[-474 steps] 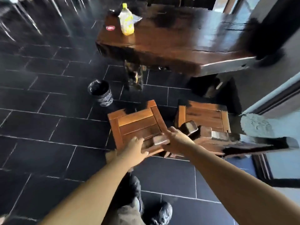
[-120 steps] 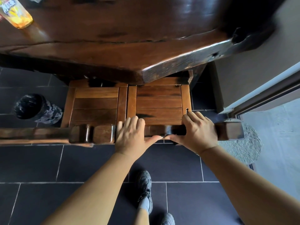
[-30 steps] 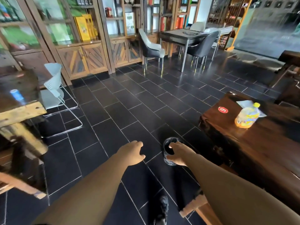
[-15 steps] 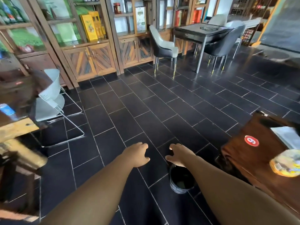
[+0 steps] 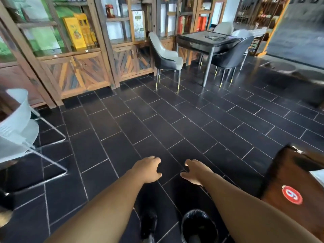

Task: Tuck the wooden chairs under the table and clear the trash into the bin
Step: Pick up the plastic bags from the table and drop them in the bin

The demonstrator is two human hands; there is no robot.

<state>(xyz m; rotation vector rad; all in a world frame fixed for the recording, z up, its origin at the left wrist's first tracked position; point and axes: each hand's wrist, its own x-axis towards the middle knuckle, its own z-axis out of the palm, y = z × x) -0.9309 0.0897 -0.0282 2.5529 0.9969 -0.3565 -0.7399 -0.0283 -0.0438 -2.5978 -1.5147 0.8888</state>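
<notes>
Bin (image 5: 198, 225) stands on the floor (image 5: 175, 120) at the near edge of view, beside a shoe (image 5: 149, 225) and near the tabletop (image 5: 280, 172) corner. It is round with a black liner, its rim partly behind the right forearm. Left hand (image 5: 149, 170) and right hand (image 5: 194, 171) are both released and empty, fingers loosely curled, apart above the tiles. A red sticker (image 5: 292, 194) sits on the corner. Dark tile runs ahead between the white chair (image 5: 17, 130) and the tabletop. Cabinets (image 5: 75, 74) and a dark table (image 5: 208, 41) are far back.
</notes>
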